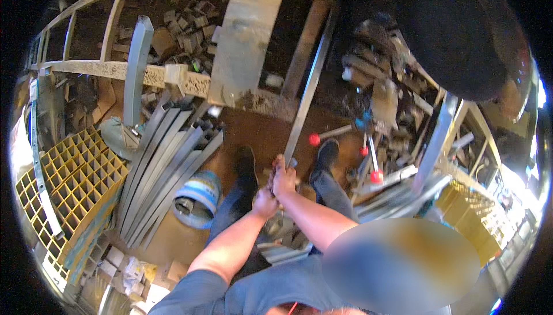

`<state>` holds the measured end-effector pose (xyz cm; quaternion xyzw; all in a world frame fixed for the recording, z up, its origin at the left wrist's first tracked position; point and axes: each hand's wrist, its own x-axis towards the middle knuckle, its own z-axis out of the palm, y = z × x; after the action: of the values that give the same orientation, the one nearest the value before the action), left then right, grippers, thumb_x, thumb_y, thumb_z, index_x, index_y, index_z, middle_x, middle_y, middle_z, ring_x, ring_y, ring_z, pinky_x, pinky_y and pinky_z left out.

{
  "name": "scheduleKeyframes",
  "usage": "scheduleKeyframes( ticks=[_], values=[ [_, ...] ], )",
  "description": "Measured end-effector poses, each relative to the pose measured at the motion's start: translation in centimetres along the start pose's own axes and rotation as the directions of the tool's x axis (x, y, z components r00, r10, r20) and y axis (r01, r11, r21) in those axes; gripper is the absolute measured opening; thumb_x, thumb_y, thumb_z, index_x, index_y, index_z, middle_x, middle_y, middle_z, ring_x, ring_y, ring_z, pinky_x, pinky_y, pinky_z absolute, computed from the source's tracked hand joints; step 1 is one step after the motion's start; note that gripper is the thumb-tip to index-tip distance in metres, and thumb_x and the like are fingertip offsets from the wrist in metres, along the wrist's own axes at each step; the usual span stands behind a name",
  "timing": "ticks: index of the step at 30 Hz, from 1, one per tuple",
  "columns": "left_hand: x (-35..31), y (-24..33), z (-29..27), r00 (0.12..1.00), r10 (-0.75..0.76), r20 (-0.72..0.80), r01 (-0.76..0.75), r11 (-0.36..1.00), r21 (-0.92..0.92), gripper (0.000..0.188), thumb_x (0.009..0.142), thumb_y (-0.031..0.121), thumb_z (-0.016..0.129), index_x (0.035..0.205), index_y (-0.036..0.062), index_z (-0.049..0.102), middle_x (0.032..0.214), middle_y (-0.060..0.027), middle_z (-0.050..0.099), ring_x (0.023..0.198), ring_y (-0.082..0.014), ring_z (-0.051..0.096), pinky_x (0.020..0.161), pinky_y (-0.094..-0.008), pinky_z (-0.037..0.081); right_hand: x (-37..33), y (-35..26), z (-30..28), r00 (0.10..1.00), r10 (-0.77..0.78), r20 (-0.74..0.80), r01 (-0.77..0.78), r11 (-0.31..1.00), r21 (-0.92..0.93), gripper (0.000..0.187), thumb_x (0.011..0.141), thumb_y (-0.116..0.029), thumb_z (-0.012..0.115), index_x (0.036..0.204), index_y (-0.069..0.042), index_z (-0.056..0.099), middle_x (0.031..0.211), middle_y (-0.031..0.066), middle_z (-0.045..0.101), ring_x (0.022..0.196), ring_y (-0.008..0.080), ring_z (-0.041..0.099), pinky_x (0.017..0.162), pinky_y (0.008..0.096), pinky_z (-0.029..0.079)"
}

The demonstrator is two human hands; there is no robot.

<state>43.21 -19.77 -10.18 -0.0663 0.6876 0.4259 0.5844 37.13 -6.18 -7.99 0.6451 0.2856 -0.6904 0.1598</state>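
Note:
A long, narrow silvery metal bar point(311, 84) runs up and slightly right from my hands to the wooden-looking frame with a pale panel point(245, 32). My right hand point(283, 179) is closed round its near end. Just below and left of it, touching it, my left hand point(265, 203) is closed too; the fingers hide what lies inside, but it lines up with the bar. Both hands are between my knees. Right of the bar, levers with red ball knobs point(376, 176) stick out, apart from my hands.
Left lie a bundle of grey metal tubes point(161, 171), a blue and white bucket point(199, 197) and a yellow grid rack point(69, 182). More metal lengths point(397, 200) and scrap pieces point(383, 102) lie right. A large dark round shape point(455, 32) fills the upper right.

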Motion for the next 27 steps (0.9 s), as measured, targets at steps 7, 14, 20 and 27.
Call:
scheduleKeyframes(
  ticks=[7,14,20,27],
  values=[
    [0.3,7.1,-1.3,0.998,0.037,-0.057,-0.036,0.999,0.014,0.074,0.097,0.040,0.076,0.158,0.0042,0.055,0.142,-0.0235,0.072,0.131,-0.0326,0.070,0.106,-0.0440,0.054,5.7,1.3,-0.5,0.961,-0.209,-0.179,0.145,0.938,-0.315,0.062,0.102,-0.067,0.068,0.078,-0.012,0.052,0.058,0.0036,0.052,0.044,0.0177,0.051,0.040,0.0369,0.039],
    [3.6,4.9,0.0,0.930,0.313,-0.191,-0.300,0.949,0.091,0.077,0.093,0.033,0.079,0.157,0.0003,0.053,0.147,-0.0258,0.067,0.134,-0.0338,0.069,0.108,-0.0465,0.053,6.8,-0.8,-0.2,0.926,-0.347,-0.151,0.282,0.899,-0.336,0.051,0.108,-0.056,0.065,0.091,-0.008,0.068,0.064,0.0076,0.057,0.053,0.0245,0.060,0.049,0.0418,0.048],
    [9.2,13.9,0.2,0.964,0.260,0.051,-0.243,0.794,0.557,0.042,0.106,0.030,0.058,0.135,0.0020,0.067,0.128,-0.0247,0.072,0.114,-0.0458,0.070,0.100,-0.0496,0.055,8.5,-10.0,0.1,0.844,-0.518,-0.140,0.387,0.768,-0.510,0.055,0.110,-0.051,0.064,0.129,0.000,0.071,0.091,0.0130,0.067,0.093,0.0345,0.068,0.091,0.0464,0.056],
    [-5.4,9.0,0.4,0.976,0.207,-0.072,-0.197,0.972,0.125,0.090,0.099,0.021,0.073,0.172,0.0028,0.025,0.155,-0.0294,0.059,0.143,-0.0368,0.061,0.115,-0.0437,0.049,-5.7,-3.9,-1.1,0.997,-0.068,0.036,0.071,0.991,-0.113,0.049,0.103,-0.061,0.070,0.092,-0.015,0.059,0.066,0.0004,0.054,0.049,0.0154,0.052,0.044,0.0349,0.042]
  ],
)
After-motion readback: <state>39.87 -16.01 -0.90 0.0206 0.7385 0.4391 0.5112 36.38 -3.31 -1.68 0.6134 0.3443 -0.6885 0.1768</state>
